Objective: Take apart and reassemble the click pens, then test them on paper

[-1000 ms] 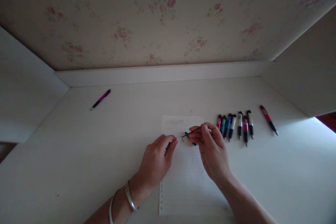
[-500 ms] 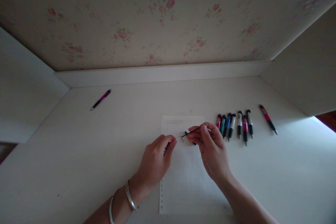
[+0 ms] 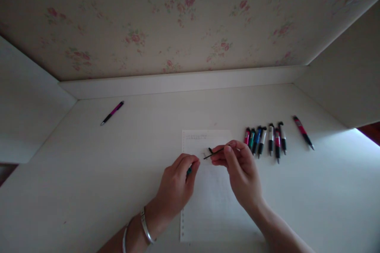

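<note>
Over a sheet of lined paper (image 3: 213, 213), my left hand (image 3: 177, 182) is closed, thumb against fingers, round a small teal pen part (image 3: 189, 170) that is mostly hidden. My right hand (image 3: 242, 166) pinches a thin dark pen refill (image 3: 211, 154), its tip pointing left toward my left fingertips with a small gap between. A short black piece (image 3: 210, 150) shows just beyond the right fingers; whether it is held or lies on the paper I cannot tell. Something faint and grey near the refill's tip is too small to make out.
Several pens (image 3: 262, 142) with red, green, blue and white barrels lie in a row right of the paper. A separate red pen (image 3: 303, 132) lies farther right. A purple pen (image 3: 112, 113) rests at the back left. White panels and a papered wall (image 3: 190, 27) bound the desk.
The refill's tip has dropped slightly and shifted a little left. My right fingers now cover more of the black piece. A bit more teal shows in my left hand.
</note>
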Motion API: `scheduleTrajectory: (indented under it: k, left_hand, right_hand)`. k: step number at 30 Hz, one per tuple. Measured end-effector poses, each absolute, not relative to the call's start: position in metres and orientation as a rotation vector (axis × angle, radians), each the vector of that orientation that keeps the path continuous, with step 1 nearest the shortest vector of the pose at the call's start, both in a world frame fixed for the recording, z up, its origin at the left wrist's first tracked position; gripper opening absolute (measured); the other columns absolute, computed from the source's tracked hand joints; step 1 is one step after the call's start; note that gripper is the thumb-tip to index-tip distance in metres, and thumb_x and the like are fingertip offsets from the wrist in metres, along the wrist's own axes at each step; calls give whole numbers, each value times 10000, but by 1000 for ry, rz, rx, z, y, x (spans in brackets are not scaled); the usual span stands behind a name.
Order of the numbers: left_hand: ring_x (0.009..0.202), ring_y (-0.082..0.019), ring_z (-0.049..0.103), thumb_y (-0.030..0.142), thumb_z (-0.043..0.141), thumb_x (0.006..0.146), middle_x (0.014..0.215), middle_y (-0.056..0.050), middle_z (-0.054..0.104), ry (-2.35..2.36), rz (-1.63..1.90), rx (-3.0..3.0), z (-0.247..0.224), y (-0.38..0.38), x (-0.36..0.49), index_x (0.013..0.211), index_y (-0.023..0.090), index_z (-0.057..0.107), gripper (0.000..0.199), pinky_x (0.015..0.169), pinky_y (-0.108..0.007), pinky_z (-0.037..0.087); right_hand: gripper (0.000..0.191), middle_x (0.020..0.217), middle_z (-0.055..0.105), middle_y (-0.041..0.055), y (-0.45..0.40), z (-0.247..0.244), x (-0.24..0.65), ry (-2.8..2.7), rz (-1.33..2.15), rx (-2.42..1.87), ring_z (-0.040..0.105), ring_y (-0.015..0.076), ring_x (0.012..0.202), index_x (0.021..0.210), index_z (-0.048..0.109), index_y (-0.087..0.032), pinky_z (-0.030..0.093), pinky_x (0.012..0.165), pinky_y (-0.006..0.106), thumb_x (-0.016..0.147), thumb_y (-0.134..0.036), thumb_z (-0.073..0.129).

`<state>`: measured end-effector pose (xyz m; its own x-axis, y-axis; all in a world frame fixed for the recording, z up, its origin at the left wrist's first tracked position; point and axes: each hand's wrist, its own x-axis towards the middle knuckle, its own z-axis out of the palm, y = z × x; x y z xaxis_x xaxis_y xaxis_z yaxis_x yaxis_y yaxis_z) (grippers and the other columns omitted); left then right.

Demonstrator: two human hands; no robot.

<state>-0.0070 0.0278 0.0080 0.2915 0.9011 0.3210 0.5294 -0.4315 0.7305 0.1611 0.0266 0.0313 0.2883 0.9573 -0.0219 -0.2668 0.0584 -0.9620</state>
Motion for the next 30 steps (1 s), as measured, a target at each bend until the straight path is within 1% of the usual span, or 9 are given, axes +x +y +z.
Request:
scheduleTrajectory:
  k: [3, 8, 13, 16, 22, 30]
  left_hand:
    - [831, -169, 680, 200, 507, 1014, 907, -51, 692, 1233, 1061, 2066, 10, 25, -7, 1004, 201, 621, 115, 755, -280, 562]
    - [837, -163, 684, 165, 536, 1003, 918, -55, 697, 1153, 1120, 2124, 11, 23, -9, 1045, 204, 619, 101, 752, -274, 570]
    - [802, -157, 688, 135, 548, 989, 900, -52, 697, 1123, 1120, 2225, 12, 23, -16, 1062, 197, 612, 116, 720, -257, 572]
    - [800, -162, 691, 109, 536, 981, 896, -53, 702, 1103, 1111, 2295, 13, 21, -18, 1079, 199, 599, 147, 713, -260, 573]
    - [811, -153, 693, 100, 559, 976, 914, -47, 707, 1110, 1127, 2296, 9, 20, -17, 1124, 210, 592, 187, 731, -247, 574]
    - [859, -155, 677, 118, 554, 984, 965, -57, 688, 1075, 1111, 2191, 10, 19, -15, 1134, 208, 606, 182, 778, -263, 563]
  right_hand:
    - [224, 844, 753, 20, 22, 33, 159, -834, 1136, -1116, 720, 160, 677, 911, 626, -229, 620, 642, 297, 858, -402, 758]
    - [203, 804, 749, 32, 9, 21, 145, -883, 1310, -1125, 724, 177, 719, 888, 677, -219, 618, 671, 308, 882, -416, 726]
    - [130, 889, 757, 39, -4, 15, 134, -944, 1311, -1102, 717, 168, 769, 945, 694, -231, 599, 708, 290, 896, -348, 722]
    - [122, 870, 756, 31, -5, 18, 136, -945, 1314, -1105, 727, 178, 791, 931, 691, -236, 594, 723, 287, 870, -324, 750]
    - [112, 813, 750, 34, -2, 21, 141, -1066, 1237, -1141, 715, 182, 738, 937, 754, -234, 586, 673, 278, 916, -321, 687]
    - [163, 712, 744, 28, 4, 26, 142, -914, 1322, -1158, 690, 179, 668, 839, 775, -213, 580, 630, 284, 841, -375, 762]
